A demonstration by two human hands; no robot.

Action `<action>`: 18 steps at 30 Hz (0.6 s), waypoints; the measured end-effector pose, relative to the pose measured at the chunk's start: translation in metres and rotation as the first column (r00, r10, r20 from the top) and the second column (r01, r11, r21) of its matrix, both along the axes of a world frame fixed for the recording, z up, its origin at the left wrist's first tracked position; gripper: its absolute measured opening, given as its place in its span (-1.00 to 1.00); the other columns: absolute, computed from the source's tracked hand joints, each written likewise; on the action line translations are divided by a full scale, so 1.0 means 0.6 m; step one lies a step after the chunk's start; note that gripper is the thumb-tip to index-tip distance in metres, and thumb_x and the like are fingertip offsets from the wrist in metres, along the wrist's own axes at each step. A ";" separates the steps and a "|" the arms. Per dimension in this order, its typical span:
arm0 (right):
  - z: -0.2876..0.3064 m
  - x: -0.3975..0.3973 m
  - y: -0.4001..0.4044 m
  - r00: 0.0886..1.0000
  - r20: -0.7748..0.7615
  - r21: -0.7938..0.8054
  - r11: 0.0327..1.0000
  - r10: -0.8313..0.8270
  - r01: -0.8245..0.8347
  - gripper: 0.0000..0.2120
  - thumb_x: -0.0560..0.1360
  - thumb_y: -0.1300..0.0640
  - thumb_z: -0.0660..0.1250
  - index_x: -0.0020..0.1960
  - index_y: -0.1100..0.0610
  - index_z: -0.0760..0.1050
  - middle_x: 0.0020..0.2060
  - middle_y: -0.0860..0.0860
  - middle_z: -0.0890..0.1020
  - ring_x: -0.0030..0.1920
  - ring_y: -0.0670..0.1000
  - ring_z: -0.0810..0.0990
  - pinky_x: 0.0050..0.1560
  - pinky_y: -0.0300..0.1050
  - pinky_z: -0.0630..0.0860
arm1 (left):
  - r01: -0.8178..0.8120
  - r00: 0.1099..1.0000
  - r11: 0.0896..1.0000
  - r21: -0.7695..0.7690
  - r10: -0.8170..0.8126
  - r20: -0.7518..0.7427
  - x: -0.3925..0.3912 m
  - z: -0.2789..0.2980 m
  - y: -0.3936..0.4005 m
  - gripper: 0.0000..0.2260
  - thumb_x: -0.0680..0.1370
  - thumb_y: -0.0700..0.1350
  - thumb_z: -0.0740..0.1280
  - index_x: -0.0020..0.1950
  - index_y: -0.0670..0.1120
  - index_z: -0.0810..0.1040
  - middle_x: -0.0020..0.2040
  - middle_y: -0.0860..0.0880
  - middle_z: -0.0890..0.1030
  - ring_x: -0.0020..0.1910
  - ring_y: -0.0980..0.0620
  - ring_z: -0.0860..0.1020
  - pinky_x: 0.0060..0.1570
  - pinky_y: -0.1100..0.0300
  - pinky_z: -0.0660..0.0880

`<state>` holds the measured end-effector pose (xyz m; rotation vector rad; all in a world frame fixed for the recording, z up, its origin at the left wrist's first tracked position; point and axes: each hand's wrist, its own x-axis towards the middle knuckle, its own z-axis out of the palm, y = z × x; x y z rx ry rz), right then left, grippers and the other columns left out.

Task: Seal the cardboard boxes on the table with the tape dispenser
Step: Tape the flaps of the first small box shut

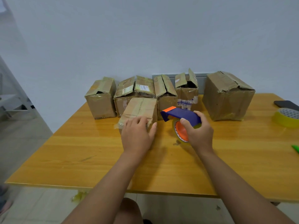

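A small closed cardboard box (140, 107) stands nearest me on the yellow wooden table (80, 151). My left hand (137, 135) rests on its near top edge, fingers curled over the box and thumb along its right side. My right hand (199, 131) grips a purple and orange tape dispenser (179, 117) with a clear tape roll, held just right of that box, its orange nose pointing left. Behind stand several more boxes: one at the left (101, 98), a wide one (132, 89), a narrow one (165, 92), an open-flapped one (187, 89) and a large one (226, 96).
A yellow tape roll (286, 117) and a dark phone (286, 105) lie at the table's right edge. A green object (295, 148) pokes in further forward on the right. A grey-white wall rises right behind the boxes. My knee shows below the near table edge.
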<state>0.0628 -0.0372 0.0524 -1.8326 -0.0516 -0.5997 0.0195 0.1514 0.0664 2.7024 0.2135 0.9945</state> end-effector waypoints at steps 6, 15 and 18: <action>-0.045 -0.011 0.032 1.000 0.008 0.116 0.993 0.011 -0.012 -0.42 0.41 -0.08 0.47 0.36 0.09 0.43 0.07 -0.10 0.53 0.00 -0.43 0.48 -0.08 -0.50 0.41 | -0.054 0.999 0.996 0.073 0.054 0.007 0.023 -0.017 -0.010 -0.80 0.54 0.05 0.36 -0.02 -0.08 0.58 -0.05 -0.10 0.65 -0.01 -0.13 0.59 0.22 -0.07 0.45; -0.072 -0.009 0.031 0.997 0.024 0.063 0.995 0.072 -0.074 -0.44 0.46 0.06 0.48 0.40 0.11 0.38 0.10 -0.15 0.46 0.07 -0.50 0.40 -0.05 -0.49 0.39 | 0.030 0.999 0.980 0.197 -0.023 -0.037 0.009 -0.024 0.016 -0.60 0.51 0.23 0.33 0.12 -0.05 0.63 0.13 -0.06 0.65 0.13 -0.07 0.59 0.17 0.02 0.48; -0.074 -0.009 0.029 0.996 0.022 0.073 0.994 0.085 -0.086 -0.44 0.46 0.07 0.48 0.40 0.10 0.38 0.07 -0.16 0.47 0.06 -0.49 0.41 -0.10 -0.56 0.40 | 0.107 0.993 0.975 0.193 -0.096 -0.066 0.006 -0.018 0.033 -0.58 0.50 0.23 0.35 0.23 -0.01 0.60 0.21 -0.03 0.62 0.20 -0.05 0.56 0.19 0.05 0.45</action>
